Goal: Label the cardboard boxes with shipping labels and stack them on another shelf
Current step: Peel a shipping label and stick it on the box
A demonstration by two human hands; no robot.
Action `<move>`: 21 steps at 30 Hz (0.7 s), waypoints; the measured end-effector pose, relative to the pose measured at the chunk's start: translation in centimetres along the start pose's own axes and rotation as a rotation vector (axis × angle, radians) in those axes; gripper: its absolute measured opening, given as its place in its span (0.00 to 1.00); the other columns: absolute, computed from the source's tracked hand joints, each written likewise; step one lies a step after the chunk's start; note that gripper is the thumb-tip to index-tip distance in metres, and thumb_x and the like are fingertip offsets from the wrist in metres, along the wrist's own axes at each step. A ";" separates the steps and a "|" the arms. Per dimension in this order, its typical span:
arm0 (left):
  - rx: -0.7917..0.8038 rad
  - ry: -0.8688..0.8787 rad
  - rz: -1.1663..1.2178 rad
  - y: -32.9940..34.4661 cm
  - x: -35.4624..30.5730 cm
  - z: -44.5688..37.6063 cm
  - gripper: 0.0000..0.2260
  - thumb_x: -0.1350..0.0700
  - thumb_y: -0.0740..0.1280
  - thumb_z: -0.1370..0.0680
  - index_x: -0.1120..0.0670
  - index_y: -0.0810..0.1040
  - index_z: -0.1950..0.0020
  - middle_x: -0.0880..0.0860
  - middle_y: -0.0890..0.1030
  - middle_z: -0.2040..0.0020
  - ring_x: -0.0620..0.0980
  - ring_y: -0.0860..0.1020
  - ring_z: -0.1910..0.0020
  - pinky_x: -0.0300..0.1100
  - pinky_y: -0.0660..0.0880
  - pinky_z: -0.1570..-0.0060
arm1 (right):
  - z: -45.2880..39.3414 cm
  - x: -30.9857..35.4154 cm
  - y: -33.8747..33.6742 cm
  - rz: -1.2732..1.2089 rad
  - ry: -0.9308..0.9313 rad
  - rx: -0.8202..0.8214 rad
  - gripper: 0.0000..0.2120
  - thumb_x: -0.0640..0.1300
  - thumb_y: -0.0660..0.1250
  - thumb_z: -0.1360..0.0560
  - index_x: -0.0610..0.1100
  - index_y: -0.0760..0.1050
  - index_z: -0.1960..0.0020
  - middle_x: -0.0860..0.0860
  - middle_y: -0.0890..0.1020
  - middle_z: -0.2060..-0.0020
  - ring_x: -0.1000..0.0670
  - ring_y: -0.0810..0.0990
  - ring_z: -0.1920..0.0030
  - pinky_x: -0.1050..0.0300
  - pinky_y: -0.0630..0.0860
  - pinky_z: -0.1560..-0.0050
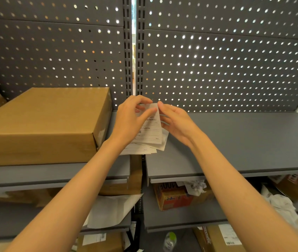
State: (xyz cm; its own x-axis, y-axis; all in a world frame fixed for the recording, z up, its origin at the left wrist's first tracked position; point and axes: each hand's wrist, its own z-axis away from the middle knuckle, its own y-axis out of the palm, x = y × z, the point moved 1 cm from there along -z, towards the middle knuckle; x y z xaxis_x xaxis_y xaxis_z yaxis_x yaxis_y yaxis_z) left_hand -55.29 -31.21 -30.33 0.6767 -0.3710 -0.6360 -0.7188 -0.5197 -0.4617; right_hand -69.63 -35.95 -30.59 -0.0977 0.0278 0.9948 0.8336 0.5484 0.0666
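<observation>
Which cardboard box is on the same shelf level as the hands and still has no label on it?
The large plain brown cardboard box on the upper left shelf, beside the left hand. The other boxes sit on lower shelves, some already bearing labels.

A grey perforated back panel (217, 60) fills everything from nine to three o'clock, light showing through its holes. At five o'clock, on a lower shelf, sits an orange printed carton (171, 199) with crumpled white paper (196, 187) on it. Near six o'clock stands what looks like a clear plastic bottle (170, 240), blurred.
</observation>
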 end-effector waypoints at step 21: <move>0.027 0.005 0.076 -0.5 0.3 0.3 0.08 0.54 0.68 0.24 0.49 0.78 0.45 0.40 0.77 0.50 0.34 0.76 0.52 0.22 0.70 0.53 | -0.6 0.0 0.4 0.000 -0.030 -0.027 0.13 0.46 0.64 0.22 0.39 0.79 0.44 0.46 0.82 0.52 0.50 0.79 0.50 0.56 0.74 0.44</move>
State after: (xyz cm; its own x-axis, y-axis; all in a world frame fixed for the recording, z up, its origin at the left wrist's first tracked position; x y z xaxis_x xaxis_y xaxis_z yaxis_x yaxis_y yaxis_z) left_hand -54.80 -30.83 -30.44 0.6205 -0.4126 -0.6669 -0.7724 -0.4686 -0.4287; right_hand -68.96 -36.18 -30.50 -0.1135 0.0533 0.9921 0.8479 0.5257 0.0688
